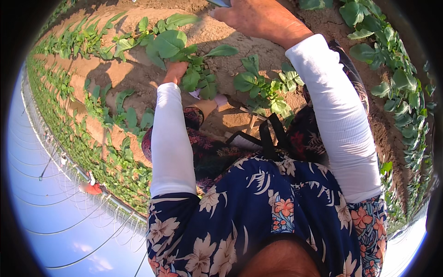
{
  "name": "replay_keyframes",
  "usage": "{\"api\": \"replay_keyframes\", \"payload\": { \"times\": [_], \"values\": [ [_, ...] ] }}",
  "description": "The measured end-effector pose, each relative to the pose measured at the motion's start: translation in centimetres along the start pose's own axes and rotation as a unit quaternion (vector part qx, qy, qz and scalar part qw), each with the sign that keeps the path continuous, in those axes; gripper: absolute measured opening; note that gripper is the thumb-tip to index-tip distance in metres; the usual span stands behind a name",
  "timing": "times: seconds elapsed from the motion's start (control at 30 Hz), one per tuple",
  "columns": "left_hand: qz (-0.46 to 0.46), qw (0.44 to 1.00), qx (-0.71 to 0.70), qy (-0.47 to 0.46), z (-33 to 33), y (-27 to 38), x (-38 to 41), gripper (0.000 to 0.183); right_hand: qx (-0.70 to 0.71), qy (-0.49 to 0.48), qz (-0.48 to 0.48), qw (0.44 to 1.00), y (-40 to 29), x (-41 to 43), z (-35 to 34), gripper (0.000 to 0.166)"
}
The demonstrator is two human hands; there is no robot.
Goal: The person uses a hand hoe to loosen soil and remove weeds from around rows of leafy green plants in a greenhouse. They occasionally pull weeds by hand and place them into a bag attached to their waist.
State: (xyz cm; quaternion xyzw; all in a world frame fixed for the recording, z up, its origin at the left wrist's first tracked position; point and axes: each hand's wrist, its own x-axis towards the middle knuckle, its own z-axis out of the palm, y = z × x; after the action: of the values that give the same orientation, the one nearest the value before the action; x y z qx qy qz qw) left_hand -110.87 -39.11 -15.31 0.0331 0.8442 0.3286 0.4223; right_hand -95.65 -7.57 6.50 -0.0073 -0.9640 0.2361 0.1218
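Observation:
My left hand (175,72) reaches in among the stems of a broad-leaved green plant (169,44), which looks like a radish. Leaves hide its fingers, so its grip does not show. At the top edge of the view, my right hand (256,20) is closed around a flat, shiny grey tool (220,2), perhaps a blade, mostly cut off by the frame. Below that hand, a second leafy plant (264,85) grows from the dry brown soil (225,74). White sleeves cover both forearms.
My foot in a pale shoe (220,100) rests close to the plants. A small wooden frame (252,124) stands between my legs. Rows of leafy crops run along the left (114,145) and right (403,90). Bare hoops (79,221) and a person in red (91,187) are far left.

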Motion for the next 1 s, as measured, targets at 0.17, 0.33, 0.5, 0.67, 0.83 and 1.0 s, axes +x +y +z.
{"api": "replay_keyframes", "payload": {
  "times": [0.17,0.33,0.5,0.67,0.83,1.0],
  "values": [
    [0.001,0.996,0.076,-0.042,0.0,0.8,-0.8,0.033,-0.087,-0.031,-0.058,0.994,0.5,-0.3,-0.3,0.024],
    [-0.05,0.998,-0.024,0.017,0.9,3.6,-3.0,0.033,-0.088,-0.032,-0.065,0.993,0.3,-0.3,-0.5,0.025],
    [-0.01,0.997,0.078,0.009,0.5,4.5,-4.0,0.028,0.062,0.006,0.05,0.997,0.2,-0.2,0.0,0.028],
    [-0.044,0.998,0.046,-0.014,0.6,5.0,-3.9,0.03,-0.011,-0.018,0.001,1.0,0.4,-0.3,-0.2,0.028],
    [-0.017,0.998,-0.055,-0.02,0.8,3.5,-3.7,0.031,0.065,-0.03,0.044,0.996,0.3,-0.1,-0.5,0.028],
    [-0.059,0.995,-0.073,-0.025,0.1,2.0,-3.3,0.028,0.172,-0.016,0.146,0.974,-0.6,0.0,-1.3,0.029]
  ]
}}
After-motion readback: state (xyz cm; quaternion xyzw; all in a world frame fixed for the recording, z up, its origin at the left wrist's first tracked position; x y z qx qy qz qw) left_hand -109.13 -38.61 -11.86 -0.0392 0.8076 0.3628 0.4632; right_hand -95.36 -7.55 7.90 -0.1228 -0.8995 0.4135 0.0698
